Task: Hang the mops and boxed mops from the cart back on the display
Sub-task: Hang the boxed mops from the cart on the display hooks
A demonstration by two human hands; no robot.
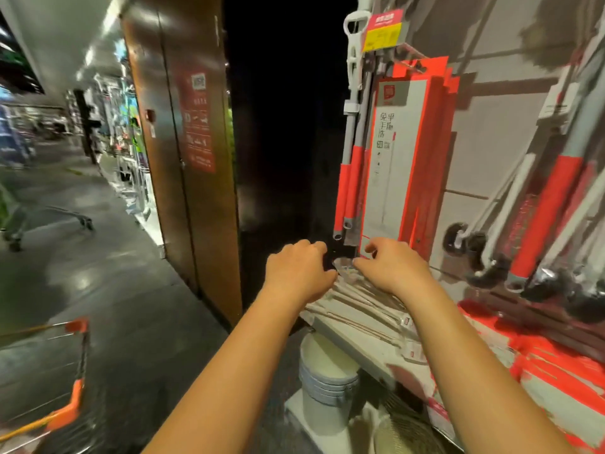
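A person seen as two bare forearms ending in a bare left hand [296, 273] and bare right hand [393, 267], uncovered throughout.

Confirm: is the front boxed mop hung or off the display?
Hung: the boxed mop hangs upright, its orange tab on the hook.

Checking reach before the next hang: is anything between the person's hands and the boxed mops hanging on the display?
Nothing visible is. The left hand and right hand sit just below the boxed mops, at a small clear piece too blurred to name. The red-handled mops hang beside the boxes, not in front.
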